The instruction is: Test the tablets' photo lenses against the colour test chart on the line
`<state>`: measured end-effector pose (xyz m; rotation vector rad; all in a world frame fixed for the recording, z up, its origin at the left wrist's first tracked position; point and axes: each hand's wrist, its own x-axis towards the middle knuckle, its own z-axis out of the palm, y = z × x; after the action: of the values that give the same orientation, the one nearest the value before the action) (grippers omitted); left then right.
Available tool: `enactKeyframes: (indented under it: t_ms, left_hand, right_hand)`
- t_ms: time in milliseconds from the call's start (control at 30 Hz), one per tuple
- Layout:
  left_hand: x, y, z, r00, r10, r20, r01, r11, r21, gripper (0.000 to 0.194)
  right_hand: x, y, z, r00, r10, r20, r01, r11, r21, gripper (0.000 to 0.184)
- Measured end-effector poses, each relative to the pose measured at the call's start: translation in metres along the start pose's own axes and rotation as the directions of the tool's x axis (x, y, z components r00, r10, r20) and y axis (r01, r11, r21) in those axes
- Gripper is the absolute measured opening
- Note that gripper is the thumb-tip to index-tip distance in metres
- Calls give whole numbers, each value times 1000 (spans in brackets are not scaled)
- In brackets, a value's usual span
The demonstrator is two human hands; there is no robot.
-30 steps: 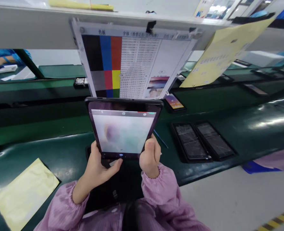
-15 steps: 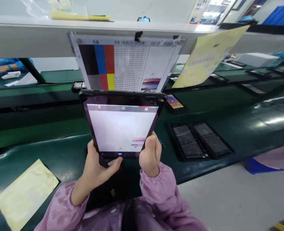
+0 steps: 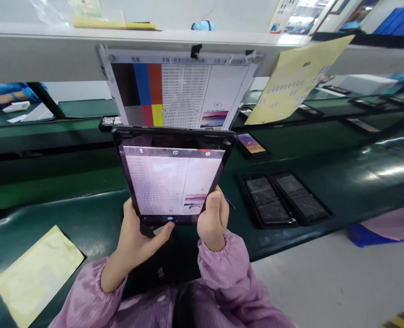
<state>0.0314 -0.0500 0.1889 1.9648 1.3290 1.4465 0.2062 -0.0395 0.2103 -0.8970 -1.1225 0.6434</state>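
Observation:
A dark tablet [image 3: 173, 177] is held upright in front of me, its lit screen showing a camera picture of printed text and a small colour image. My left hand [image 3: 137, 237] grips its lower left corner, thumb reaching under the bottom edge near the on-screen button. My right hand [image 3: 213, 221] is closed round the lower right edge, thumb on the bezel. Behind the tablet a printed test chart [image 3: 178, 89] with black, blue, red, grey and yellow blocks and fine text hangs clipped from a white shelf [image 3: 34, 50].
A green conveyor belt [image 3: 342, 182] runs across. Two dark tablets [image 3: 284, 198] lie face up on it to the right; a lit phone [image 3: 251, 143] lies beyond. A yellow sheet [image 3: 34, 273] lies at lower left, another yellow sheet [image 3: 297, 77] hangs upper right. Another person's blue sleeve [image 3: 3, 89] shows far left.
The tablet rose slightly toward the chart. Its screen went from a blurred picture to a white view, and now shows the chart's text and colour image in focus. Both hands kept their grip.

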Motion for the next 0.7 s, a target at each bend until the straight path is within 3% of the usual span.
enactKeyframes:
  t_ms: [300,500,700]
  left_hand:
    - [-1,1,1,1000,8,-2,-9,1000,-27,71]
    - [1,1,1,998,45,-31,-43,997,69,59]
    - [0,0,0,999,35,-5,-35,999,16,66]
  right_hand:
    - [1,-1,0,999,8,39,-7,1000,-17,59]
    - [1,-3,1,999,6,54,-7,1000,12,57]
    - [1,-2,2,999,2,36,-2,1000,-19,58]
